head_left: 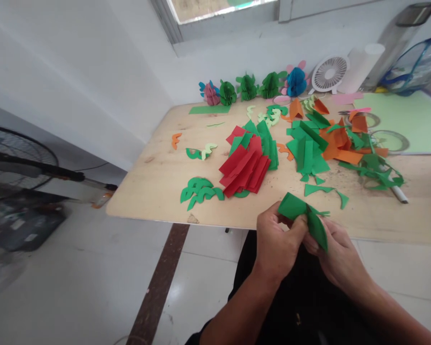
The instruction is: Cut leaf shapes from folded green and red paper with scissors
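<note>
Just over the table's front edge, both hands hold a folded piece of green paper (292, 206). My left hand (278, 242) pinches it between thumb and fingers from the left. My right hand (339, 249) is closed around its right part, where a curved green flap bends down. A small dark shape shows at the fold between the hands; I cannot tell what it is. Left of the hands lies a stack of folded red paper (246, 167), partly over folded green paper (269, 143). Curved green cut-outs (200, 190) lie near the front edge.
Green offcuts (377, 172), orange folded paper (339, 141), a marker (398, 192) and tape rolls (391, 140) lie to the right. Honeycomb paper figures (248, 87) line the wall beside a white fan (330, 74). A large black fan (17, 167) stands left of the table (147, 182).
</note>
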